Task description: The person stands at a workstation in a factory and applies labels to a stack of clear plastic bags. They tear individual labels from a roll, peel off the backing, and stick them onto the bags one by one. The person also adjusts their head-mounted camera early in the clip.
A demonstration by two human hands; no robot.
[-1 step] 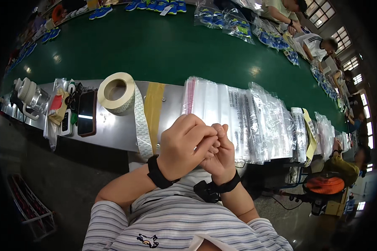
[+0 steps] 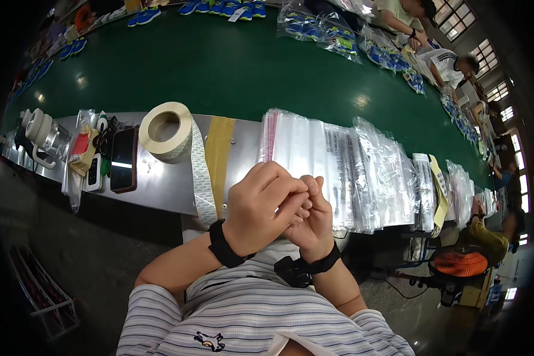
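Observation:
My left hand [image 2: 258, 203] and my right hand [image 2: 314, 221] meet in front of my chest, at the near edge of the metal table. The fingers of both are curled and pressed together at the tips. Anything pinched between them is hidden. Just beyond the hands lies a row of clear plastic bags [image 2: 305, 142], overlapping one another, some with dark print and one with a pink-red edge. Left of my left hand stands a large roll of labels [image 2: 187, 135]; its printed strip [image 2: 203, 193] hangs toward the table edge, beside a tan tape band [image 2: 219, 154].
A phone [image 2: 123, 160], a clear jug [image 2: 54, 142] and small items sit at the left. Beyond runs a green belt [image 2: 207, 71] with blue shoes [image 2: 226, 8] and bagged shoes [image 2: 338, 41] along its far side. Co-workers are at the right, near an orange fan [image 2: 460, 262].

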